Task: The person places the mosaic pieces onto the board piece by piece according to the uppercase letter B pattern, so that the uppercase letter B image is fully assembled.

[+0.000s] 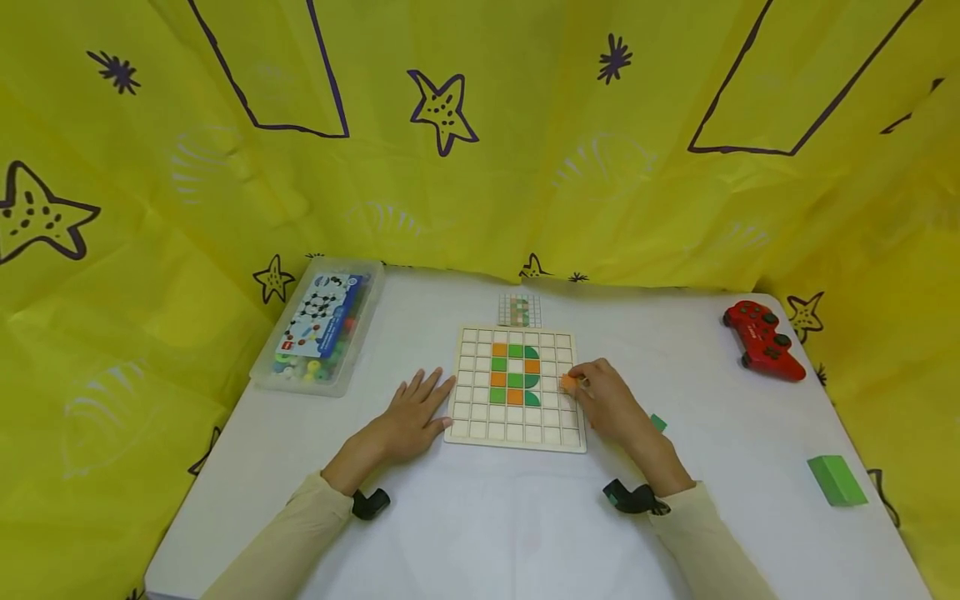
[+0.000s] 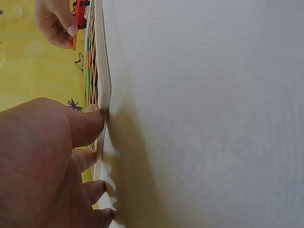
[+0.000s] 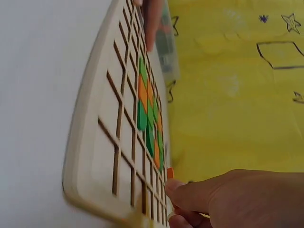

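A pale wooden grid board (image 1: 480,429) lies on the white table, with orange, green and dark green tiles (image 1: 515,379) set in its middle cells. Fingers spread, my left hand (image 1: 412,417) rests at the board's left edge; in the left wrist view its thumb touches the rim. Over the board's right edge, my right hand (image 1: 607,404) pinches an orange tile (image 1: 567,383) between thumb and fingers. That orange tile (image 3: 170,173) also shows at the fingertips in the right wrist view. Part of a green tile (image 1: 658,422) lies beside the right wrist.
A small printed pattern card (image 1: 520,310) lies behind the board. At the back left is a clear plastic box (image 1: 318,325) of colourful parts. A red game controller (image 1: 763,340) and a green block (image 1: 837,480) lie on the right. Yellow patterned cloth (image 1: 480,208) surrounds the table.
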{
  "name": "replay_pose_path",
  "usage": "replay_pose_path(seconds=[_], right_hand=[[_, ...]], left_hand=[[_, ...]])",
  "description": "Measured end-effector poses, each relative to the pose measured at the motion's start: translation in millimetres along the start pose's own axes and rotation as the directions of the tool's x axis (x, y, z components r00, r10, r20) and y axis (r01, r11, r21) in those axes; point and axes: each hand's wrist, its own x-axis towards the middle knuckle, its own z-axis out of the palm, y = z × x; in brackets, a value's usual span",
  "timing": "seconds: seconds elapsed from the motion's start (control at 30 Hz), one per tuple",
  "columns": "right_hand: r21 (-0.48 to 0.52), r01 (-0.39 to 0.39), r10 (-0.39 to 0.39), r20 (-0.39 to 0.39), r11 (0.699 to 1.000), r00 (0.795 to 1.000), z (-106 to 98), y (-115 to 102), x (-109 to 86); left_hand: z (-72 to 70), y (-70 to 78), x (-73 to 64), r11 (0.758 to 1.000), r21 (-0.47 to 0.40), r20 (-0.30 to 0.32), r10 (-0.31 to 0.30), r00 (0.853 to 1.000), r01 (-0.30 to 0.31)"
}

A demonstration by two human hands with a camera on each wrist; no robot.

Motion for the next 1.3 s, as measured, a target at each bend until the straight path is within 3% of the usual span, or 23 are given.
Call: replay_pose_path(seconds=[0.2, 0.37, 0.6, 0.9, 1.0, 1.17, 1.3], right_hand=[[0.019, 0.106, -0.107, 0.038, 0.994, 0.994, 32.0, -40.1, -5.2], [-0.012, 0.222, -0.222, -0.009, 0.975, 0.975, 58.0, -58.4, -5.4], [-0.078, 0.306, -0.309, -0.043, 0.949, 0.95, 76.9, -65.0, -4.8], [-0.101, 0.343, -0.35, -0.064, 0.934, 0.935, 78.2, -65.0, -5.7], [-0.088, 0.32, -0.324, -0.049, 0.943, 0.945, 74.2, -62.3, -5.4], [-0.008, 0.151, -0.151, -0.008, 0.989, 0.989, 53.4, -46.6, -8.2], [-0.001, 0.029, -0.029, -0.013, 1.0, 1.0, 24.9, -20.8, -14.4]], left_hand=[[0.4, -0.9, 1.4, 1.0, 0.012, -0.003, 0.004, 1.0, -0.004], [0.8, -1.7, 2.2, 1.0, 0.007, 0.0, 0.004, 1.0, -0.004], [1.1, -2.3, 2.3, 1.0, 0.004, -0.003, 0.005, 1.0, -0.005], [1.1, -3.2, 1.6, 1.0, 0.009, -0.007, 0.003, 1.0, -0.003], [1.2, -3.2, 1.6, 1.0, 0.007, -0.01, 0.002, 1.0, -0.002], [1.4, -2.2, 2.1, 1.0, -0.008, -0.004, 0.003, 1.0, -0.003], [1.3, -1.9, 1.8, 1.0, -0.006, 0.0, -0.007, 1.0, 0.007]])
